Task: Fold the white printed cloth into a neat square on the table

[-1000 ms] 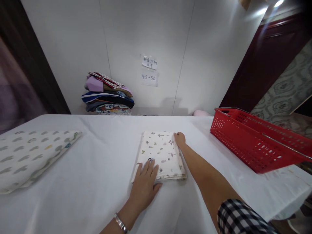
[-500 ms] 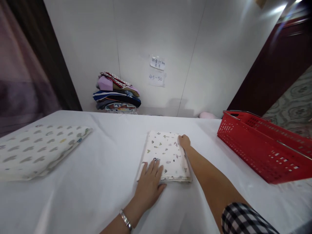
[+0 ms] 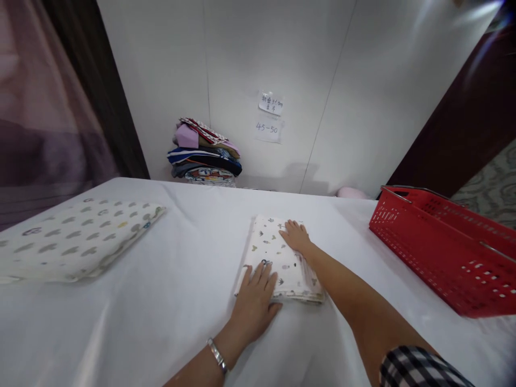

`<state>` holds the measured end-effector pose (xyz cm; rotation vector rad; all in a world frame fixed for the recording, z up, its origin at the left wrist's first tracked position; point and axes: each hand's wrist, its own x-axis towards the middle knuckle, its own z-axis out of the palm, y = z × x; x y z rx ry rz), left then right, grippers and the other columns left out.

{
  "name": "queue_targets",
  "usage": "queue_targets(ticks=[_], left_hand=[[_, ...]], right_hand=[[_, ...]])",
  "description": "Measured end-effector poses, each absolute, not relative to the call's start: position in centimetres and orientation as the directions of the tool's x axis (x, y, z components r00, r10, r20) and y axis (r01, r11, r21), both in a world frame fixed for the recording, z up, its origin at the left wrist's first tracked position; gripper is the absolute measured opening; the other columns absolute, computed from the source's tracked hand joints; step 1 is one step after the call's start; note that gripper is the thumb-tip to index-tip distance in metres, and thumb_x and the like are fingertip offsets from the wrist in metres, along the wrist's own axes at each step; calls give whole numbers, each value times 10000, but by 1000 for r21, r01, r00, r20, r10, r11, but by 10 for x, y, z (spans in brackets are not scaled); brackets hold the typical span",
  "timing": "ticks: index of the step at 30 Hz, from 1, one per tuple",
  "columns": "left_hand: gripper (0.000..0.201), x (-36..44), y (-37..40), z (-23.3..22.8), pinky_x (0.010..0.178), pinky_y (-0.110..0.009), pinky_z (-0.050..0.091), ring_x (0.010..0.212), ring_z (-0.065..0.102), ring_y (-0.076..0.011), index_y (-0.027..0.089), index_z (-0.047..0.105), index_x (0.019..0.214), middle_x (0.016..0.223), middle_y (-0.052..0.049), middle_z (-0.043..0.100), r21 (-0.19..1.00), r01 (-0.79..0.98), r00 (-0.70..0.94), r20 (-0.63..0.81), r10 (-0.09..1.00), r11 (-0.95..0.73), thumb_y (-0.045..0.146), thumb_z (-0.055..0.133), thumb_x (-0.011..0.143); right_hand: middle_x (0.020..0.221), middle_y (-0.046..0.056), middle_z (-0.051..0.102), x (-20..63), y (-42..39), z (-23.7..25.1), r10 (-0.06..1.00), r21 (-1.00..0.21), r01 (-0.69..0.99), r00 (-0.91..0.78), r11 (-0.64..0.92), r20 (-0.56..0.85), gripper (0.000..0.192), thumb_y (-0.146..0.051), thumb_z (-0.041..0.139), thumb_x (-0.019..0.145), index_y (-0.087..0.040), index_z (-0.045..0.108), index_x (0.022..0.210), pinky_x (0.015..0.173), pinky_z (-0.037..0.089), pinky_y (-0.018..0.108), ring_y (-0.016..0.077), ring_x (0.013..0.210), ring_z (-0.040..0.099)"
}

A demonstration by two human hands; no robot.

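Folded white printed fabric cloth (image 3: 288, 277) lies on white-covered counter (image 3: 181, 258), beneath both hands. Left hand (image 3: 253, 301): spread, near-left corner; long axis runs forward from it. Right hand (image 3: 297, 238): flat, unclenched, far-right portion.

Left fingers (image 3: 264, 277) and right fingers (image 3: 292, 229) rest on folded cloth (image 3: 274, 257).

Folded cloth (image 3: 291, 273): white, small plant-like print. Lies flat on the worktop (image 3: 169, 290), right of centre. Near edge layered; fold count unclear.
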<state>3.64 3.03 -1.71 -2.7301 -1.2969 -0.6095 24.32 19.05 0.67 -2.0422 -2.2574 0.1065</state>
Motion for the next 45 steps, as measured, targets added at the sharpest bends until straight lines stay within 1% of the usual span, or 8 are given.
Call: queue_targets(ticks=[4,13,23,27,31,37,41,45], left_hand=[[542,37,30,-16,1081,-575,188,1326,296,-316,192,440,1297,1419,-126,383,121,757,568,364,738,-642,420,529,814],[579,37,30,-21,1088,-576,161,1342,261,-318,188,406,1327,1437,-130,352,121,759,569,354,742,-639,446,510,818],[562,38,30,-20,1084,-571,173,1332,282,-315,189,428,1312,1424,-129,375,125,761,562,362,743,-637,439,514,816],[576,39,30,-18,1081,-567,180,1330,283,-320,177,432,1312,1429,-133,365,118,769,563,342,752,-629,432,532,805],[570,39,30,-16,1086,-557,174,1329,285,-315,181,437,1306,1423,-126,378,115,768,561,353,749,-630,428,539,803],[559,37,30,-17,1085,-559,174,1323,299,-312,187,433,1305,1420,-128,381,114,761,563,373,737,-639,434,534,813],[519,38,30,-18,1087,-546,189,1319,312,-295,203,449,1287,1410,-119,399,120,772,550,366,751,-624,438,521,830],[463,37,35,-20,1085,-529,213,1312,334,-270,223,459,1275,1401,-97,420,99,776,556,357,750,-623,377,529,843]], right_hand=[[1487,112,247,231,192,14,996,-129,988,-89,87,-11,552,-491,288,910,-177,354,1359,1070,138,469,262,1366,171],[1518,104,134,161,201,10,928,-221,904,-374,366,5,645,-543,225,907,-157,234,1423,1083,61,486,250,1392,70],[1501,85,219,175,200,13,927,-231,903,-374,361,-15,576,-534,255,910,-214,317,1385,1079,110,458,241,1380,138],[1504,105,202,223,194,14,992,-116,985,-130,130,5,590,-507,306,907,-178,301,1397,1091,51,451,240,1387,98],[1488,106,248,261,188,8,1000,-92,996,6,-7,-9,556,-487,286,916,-174,336,1374,1065,136,485,257,1371,163],[1448,89,336,267,201,13,999,-80,996,-49,49,-3,490,-474,272,925,-209,415,1311,1057,155,478,256,1359,197],[1269,103,542,275,218,18,995,-66,993,-97,94,-38,442,-461,296,923,-208,499,1224,1029,220,445,252,1225,419],[1175,128,589,285,226,16,993,-50,994,-105,102,-54,437,-465,327,911,-183,550,1160,927,342,370,254,1100,518]])
